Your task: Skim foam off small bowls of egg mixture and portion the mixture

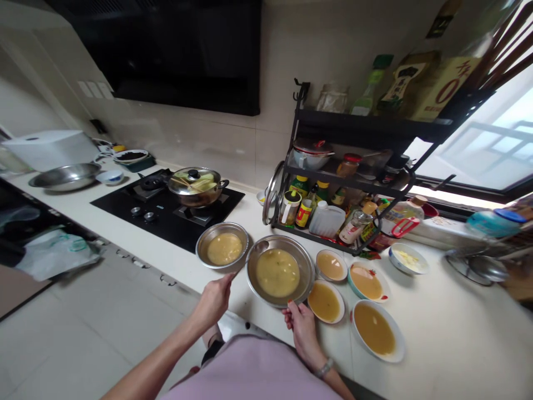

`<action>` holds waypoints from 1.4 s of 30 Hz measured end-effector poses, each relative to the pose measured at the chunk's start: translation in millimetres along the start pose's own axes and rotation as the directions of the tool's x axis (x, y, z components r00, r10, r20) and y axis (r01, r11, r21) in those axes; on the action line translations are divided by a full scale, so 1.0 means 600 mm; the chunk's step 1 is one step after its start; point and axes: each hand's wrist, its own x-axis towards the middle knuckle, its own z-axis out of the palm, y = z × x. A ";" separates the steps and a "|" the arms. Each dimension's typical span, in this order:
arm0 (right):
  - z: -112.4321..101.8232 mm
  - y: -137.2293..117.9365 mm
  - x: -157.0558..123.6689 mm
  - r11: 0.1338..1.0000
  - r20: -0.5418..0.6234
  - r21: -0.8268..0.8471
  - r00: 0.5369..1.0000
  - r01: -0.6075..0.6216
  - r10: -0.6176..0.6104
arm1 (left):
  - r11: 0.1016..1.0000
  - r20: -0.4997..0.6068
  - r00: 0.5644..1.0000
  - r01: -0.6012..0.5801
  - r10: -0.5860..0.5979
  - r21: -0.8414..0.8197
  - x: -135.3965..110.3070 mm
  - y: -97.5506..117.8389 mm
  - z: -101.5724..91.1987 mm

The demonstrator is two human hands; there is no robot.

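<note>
The left hand (219,297) has its fingers closed around the thin handle of a long metal ladle (260,248). The ladle slants away to the right, its rounded head at the far left side of a large, round stainless steel bowl (307,272). This bowl stands at the near edge of the pale countertop (441,328) and contains pale yellow liquid (277,272) with lighter bits in it.

The right hand (302,325) is at the bowl's near right rim, its fingers curled and nearly together, with a small orange-brown spot at the tips; whether they grip anything cannot be told.

Just left of the large bowl sits a smaller round stainless steel bowl (202,244) of similar pale liquid. To the right, four dishes contain tan-to-brown liquid: a small round white bowl (345,271) at the far left, a teal-sided white bowl with red decoration (385,289) right of it, a plain white bowl (342,309) nearer, and a large oval white dish (398,345) at the near right. Farther left, a lidded steel pot (200,199) stands on a black glass stove (175,228).
</note>
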 end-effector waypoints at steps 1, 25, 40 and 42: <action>0.000 0.000 0.000 1.000 -0.001 0.000 1.000 0.000 0.000 | 1.000 0.047 0.999 0.011 -0.012 0.026 0.003 0.005 0.008; 0.000 0.003 0.003 1.000 -0.019 -0.008 1.000 -0.002 0.002 | 0.167 0.577 0.785 0.614 -0.223 -0.771 0.008 -0.009 -0.067; -0.001 0.001 0.002 1.000 -0.004 -0.002 1.000 -0.009 0.009 | 0.936 -0.128 0.930 0.331 -0.346 -0.123 0.008 -0.086 -0.085; 0.000 0.000 0.002 1.000 -0.005 -0.006 1.000 -0.006 0.006 | 0.952 -0.188 0.939 0.303 -0.288 0.054 0.005 -0.085 -0.075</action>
